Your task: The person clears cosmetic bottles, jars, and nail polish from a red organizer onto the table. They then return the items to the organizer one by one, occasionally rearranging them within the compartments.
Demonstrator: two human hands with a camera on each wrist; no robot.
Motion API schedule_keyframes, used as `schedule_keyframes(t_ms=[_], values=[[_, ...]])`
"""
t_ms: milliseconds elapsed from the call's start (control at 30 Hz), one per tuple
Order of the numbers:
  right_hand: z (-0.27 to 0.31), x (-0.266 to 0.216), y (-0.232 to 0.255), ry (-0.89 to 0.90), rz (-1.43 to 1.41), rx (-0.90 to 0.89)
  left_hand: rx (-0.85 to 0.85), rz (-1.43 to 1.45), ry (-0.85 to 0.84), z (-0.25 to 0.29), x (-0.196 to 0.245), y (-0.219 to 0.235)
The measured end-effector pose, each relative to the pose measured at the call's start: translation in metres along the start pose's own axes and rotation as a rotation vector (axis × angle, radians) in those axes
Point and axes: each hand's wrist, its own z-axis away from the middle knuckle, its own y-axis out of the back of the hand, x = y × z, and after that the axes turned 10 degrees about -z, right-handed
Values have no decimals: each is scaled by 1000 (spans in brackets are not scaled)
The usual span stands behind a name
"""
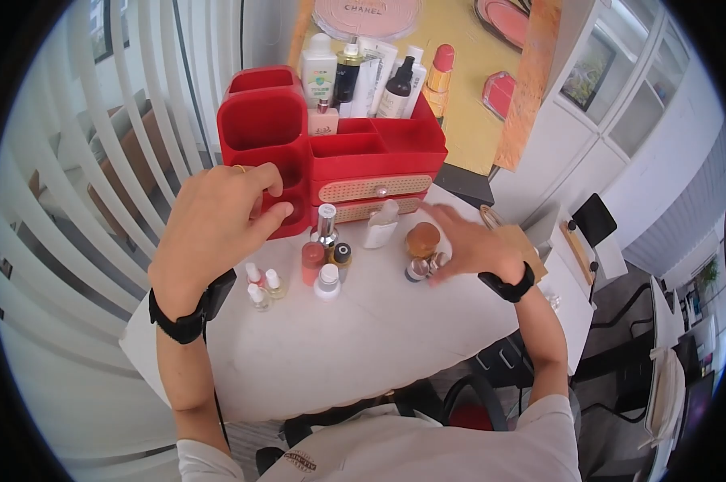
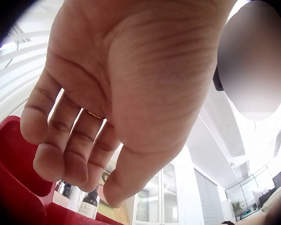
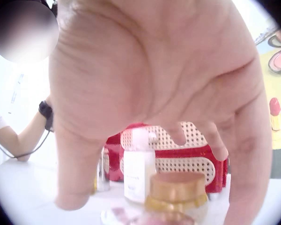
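Observation:
My left hand [image 1: 218,225] hovers in front of the round compartments on the left of a red organizer [image 1: 347,166]. Its fingers are loosely bent, and the left wrist view shows nothing in the palm. On the right, my right hand [image 1: 479,245] reaches over the table with thumb and fingers spread. Between them in the right wrist view stands a jar with a gold-brown lid [image 3: 178,186]. Small containers with shiny caps [image 1: 417,269] sit just in front of the jar, close to the right thumb. A pale rectangular bottle [image 1: 381,227] stands left of the jar, before the organizer's drawers.
Three small white-capped nail polish bottles [image 1: 273,283] stand at the left of the white table [image 1: 363,345]. Several more bottles, one with a red body [image 1: 313,263], cluster at the middle. Tall bottles and tubes [image 1: 319,72] fill the organizer's back. A makeup-painted board [image 1: 467,145] rises behind.

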Motion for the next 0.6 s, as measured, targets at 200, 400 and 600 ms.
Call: schedule_keyframes(t_ms=[200, 400, 600], values=[[-33, -20, 15, 345, -83, 298, 5, -14, -3, 0, 0, -3], [-70, -11, 9, 375, -218, 125, 16, 4, -5, 2, -1, 2], [-77, -17, 0, 314, -108, 87, 29, 10, -30, 2, -1, 1]])
